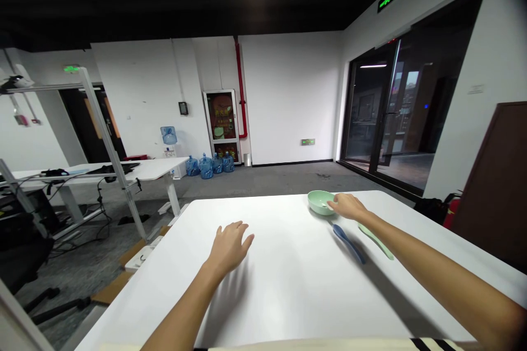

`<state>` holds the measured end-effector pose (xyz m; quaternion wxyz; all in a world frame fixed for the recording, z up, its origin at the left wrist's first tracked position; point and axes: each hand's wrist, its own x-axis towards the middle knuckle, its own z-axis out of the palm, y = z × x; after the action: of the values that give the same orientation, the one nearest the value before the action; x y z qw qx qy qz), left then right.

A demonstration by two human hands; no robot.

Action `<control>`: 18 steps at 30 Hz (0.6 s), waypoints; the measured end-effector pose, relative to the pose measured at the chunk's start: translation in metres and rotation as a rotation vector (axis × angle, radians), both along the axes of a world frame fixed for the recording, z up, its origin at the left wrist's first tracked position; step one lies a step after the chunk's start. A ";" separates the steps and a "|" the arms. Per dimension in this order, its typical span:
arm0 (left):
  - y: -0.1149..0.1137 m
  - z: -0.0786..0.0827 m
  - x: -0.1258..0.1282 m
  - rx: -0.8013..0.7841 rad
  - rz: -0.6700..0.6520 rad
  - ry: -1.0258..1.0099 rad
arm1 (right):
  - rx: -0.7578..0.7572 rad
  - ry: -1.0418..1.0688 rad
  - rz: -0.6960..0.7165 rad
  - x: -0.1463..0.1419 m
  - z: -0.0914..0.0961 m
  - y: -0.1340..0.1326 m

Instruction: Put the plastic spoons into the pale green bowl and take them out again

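Observation:
A light green bowl [316,209] stands near the far edge of the white table. My right hand [349,207] is closed at the bowl's right rim, its thumb and fingers against that side; part of the grip is hidden behind the hand. Below the bowl lies a utensil with a blue handle [348,242]; whatever is at its far end is hard to make out. Beside it, partly under my right forearm, lies a utensil with a light green handle [377,242]. Over the left part of the table my left hand [229,248] hovers with fingers spread, holding nothing.
The white table [280,296] fills the foreground. To the left are a metal frame [107,142], another white desk [162,169] with cables, and cardboard [113,288] on the floor. Several blue water jugs [206,166] stand by the far wall. Glass doors [382,115] are at right.

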<state>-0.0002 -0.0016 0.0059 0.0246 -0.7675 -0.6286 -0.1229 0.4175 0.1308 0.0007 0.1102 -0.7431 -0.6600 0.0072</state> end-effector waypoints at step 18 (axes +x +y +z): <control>0.005 0.000 0.000 -0.026 0.001 -0.019 | -0.048 0.084 -0.152 0.014 -0.060 0.078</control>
<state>-0.0001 0.0037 0.0064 0.0086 -0.7662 -0.6308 -0.1221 0.4316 0.2087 -0.0593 0.1201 -0.7924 -0.5962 0.0460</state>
